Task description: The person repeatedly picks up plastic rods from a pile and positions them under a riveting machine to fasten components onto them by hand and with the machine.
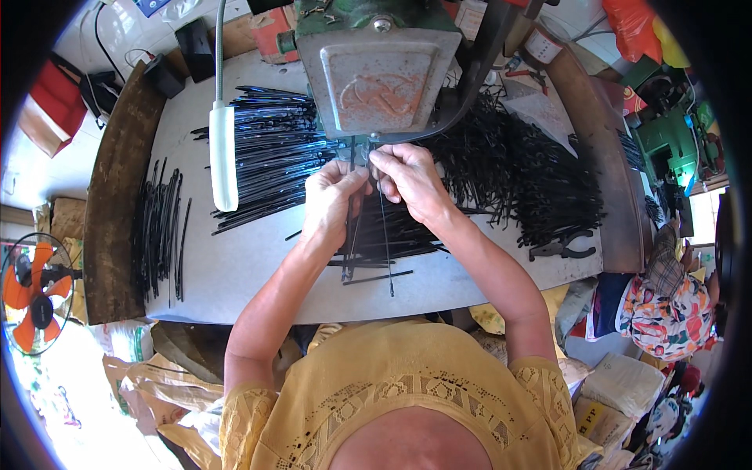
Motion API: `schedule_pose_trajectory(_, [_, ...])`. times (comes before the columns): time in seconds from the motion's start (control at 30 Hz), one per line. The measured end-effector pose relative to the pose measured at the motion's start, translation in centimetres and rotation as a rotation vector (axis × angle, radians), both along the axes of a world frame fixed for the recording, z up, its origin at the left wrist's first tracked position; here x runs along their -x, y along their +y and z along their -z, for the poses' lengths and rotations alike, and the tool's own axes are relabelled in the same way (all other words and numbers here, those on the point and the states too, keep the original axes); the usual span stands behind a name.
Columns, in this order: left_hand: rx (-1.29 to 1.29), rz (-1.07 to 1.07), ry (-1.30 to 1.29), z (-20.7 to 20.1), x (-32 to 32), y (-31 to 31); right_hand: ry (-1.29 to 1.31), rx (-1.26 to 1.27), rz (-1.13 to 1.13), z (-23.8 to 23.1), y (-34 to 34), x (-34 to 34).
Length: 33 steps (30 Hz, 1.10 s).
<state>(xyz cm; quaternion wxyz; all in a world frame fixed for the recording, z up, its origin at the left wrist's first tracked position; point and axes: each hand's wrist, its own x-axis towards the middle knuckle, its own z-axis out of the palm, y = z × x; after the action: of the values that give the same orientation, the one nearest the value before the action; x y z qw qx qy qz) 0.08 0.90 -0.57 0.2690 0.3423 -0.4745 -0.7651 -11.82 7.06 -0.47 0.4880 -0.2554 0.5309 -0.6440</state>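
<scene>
Both my hands are close together under the head of a green and grey machine (380, 59). Between closed fingers, my left hand (333, 200) grips thin black rods (349, 243) that look like umbrella ribs and hang toward me. My right hand (415, 180) pinches a slimmer black rod (385, 235), its far end pointing at my body. The fingertips meet near the machine's narrow working point (374, 139), where the contact is too small to make out. Behind my left hand lies a broad pile of black rods (266, 157); a tangled heap of jointed ones (517, 164) lies to the right.
A white tube lamp (223, 157) hangs on a bendable neck at left. Raised wooden boards (117, 204) edge the table (235, 274). Pliers (564, 247) lie at its right edge, and more rods (160, 235) at far left. An orange fan (35, 294) stands left; a person (670, 313) is at right.
</scene>
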Motion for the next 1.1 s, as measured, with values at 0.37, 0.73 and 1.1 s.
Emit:
schedule_pose_trajectory(0.37, [-0.013,-0.047,0.026,-0.3,0.2,0.5,0.022,-0.006,0.008,0.1,0.4,-0.1])
schedule_pose_trajectory(0.73, [-0.053,0.009,0.001,-0.6,0.1,-0.8,0.707,-0.243,0.009,-2.0,4.3,6.1])
schedule_pose_trajectory(1.1, [0.564,0.299,-0.637,-3.8,-9.7,-5.9,1.663,-0.245,-0.036,-0.8,6.7,8.2])
